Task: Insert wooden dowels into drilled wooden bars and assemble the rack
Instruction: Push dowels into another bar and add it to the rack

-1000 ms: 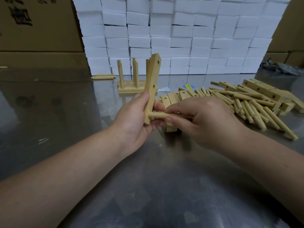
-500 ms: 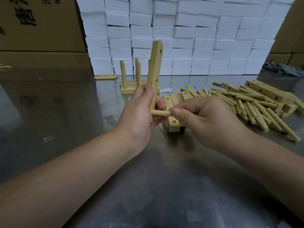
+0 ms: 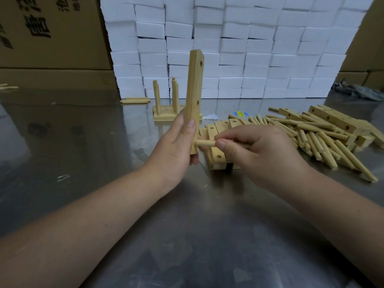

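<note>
My left hand (image 3: 176, 146) grips the lower end of a drilled wooden bar (image 3: 194, 86), which stands upright above the metal table. Two empty holes show on the bar's right face. My right hand (image 3: 255, 152) pinches a short wooden dowel (image 3: 204, 143) that lies level, its left end in the bar's lowest hole. Several drilled bars (image 3: 216, 150) lie flat just behind my hands. A heap of loose dowels (image 3: 320, 142) lies to the right.
A finished rack piece (image 3: 166, 113) with upright dowels stands further back. More drilled bars (image 3: 330, 119) top the heap at right. A wall of white foam blocks (image 3: 249, 48) and cardboard boxes (image 3: 52, 34) close the back. Two dowels (image 3: 135, 100) lie at the back left.
The bar has swung from a tilt to upright and risen a little. The dowel has gone further into the lowest hole, with less of it showing beside my right fingers.
</note>
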Tool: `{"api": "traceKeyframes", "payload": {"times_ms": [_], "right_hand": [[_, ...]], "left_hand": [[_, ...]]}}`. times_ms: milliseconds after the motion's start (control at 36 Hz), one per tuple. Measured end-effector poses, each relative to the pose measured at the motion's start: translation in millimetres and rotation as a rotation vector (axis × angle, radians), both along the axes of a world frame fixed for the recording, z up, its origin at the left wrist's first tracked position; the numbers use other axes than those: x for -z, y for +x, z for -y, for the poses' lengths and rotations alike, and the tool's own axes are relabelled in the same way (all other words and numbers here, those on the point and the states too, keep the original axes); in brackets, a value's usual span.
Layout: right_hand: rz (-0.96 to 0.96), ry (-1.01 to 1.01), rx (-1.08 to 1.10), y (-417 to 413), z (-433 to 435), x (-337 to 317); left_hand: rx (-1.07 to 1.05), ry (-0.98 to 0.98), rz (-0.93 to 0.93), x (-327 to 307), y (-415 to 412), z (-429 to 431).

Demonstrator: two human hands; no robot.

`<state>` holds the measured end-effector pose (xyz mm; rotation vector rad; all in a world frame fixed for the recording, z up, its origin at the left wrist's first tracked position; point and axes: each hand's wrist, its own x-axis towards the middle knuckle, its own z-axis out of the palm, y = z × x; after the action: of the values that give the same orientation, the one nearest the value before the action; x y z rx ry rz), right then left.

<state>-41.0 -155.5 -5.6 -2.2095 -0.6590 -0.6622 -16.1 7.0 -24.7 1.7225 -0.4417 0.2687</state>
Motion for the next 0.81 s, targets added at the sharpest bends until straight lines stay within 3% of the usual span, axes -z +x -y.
{"api": "traceKeyframes", "payload": {"times_ms": [111, 250, 306, 389, 500, 806], "right_hand": [[-0.013, 0.019, 0.0, -3.7, -0.3, -3.5], [0.05, 0.288, 0.249, 3.5, 26.5, -26.7], [0.048, 0.202, 0.466, 17.2, 42.6, -30.4], [-0.167, -0.1, 0.747, 41.8, 65.1, -22.4], [-0.455, -0.449, 0.762, 60.5, 71.9, -1.5], [-0.5, -0.518, 0.838, 67.7, 80.7, 7.6]], "left_hand": [[-0.02, -0.08, -0.031, 6.4, 1.9, 3.2], [-0.156, -0.294, -0.148, 4.9, 13.3, 0.5], [-0.207, -0.345, -0.179, 3.7, 17.6, -2.3], [-0.249, -0.386, -0.2, 3.7, 22.5, -5.3], [-0.255, -0.388, -0.229, 4.4, 24.2, -4.8], [-0.269, -0.343, -0.215, 5.3, 24.3, -4.7]]}}
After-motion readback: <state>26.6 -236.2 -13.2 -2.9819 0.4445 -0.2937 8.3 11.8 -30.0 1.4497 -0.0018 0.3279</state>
